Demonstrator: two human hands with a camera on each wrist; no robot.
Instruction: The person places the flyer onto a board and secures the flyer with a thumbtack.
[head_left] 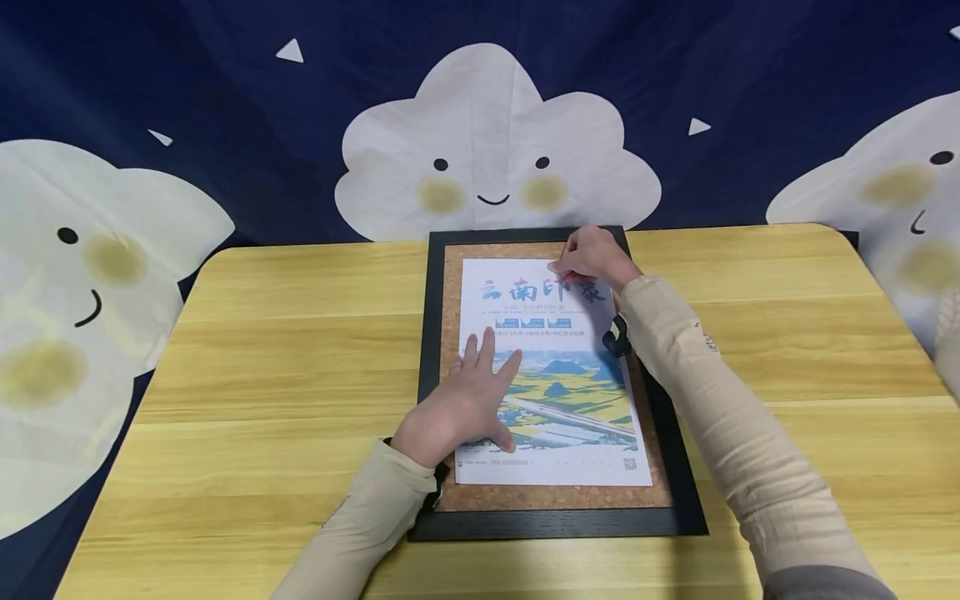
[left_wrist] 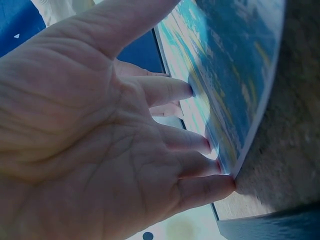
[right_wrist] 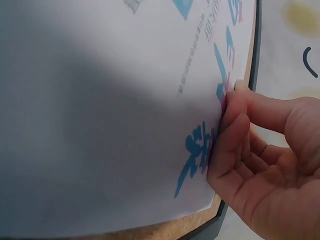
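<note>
A printed poster with large blue-and-pink characters and a blue, yellow and green landscape lies on a cork board in a black frame. Its title end is at the far side. My left hand rests on the poster's left half, fingers spread; the left wrist view shows the fingertips against the sheet. At the far edge, my right hand has its thumb and bent forefinger together, pinching the poster's edge. In the right wrist view the fingers hide whether anything small is between them.
The framed board lies on a light wooden table, its far end at the table's back edge. Behind hangs a dark blue cloth with white smiling clouds. Black bands sit at the wrists, over beige sleeves.
</note>
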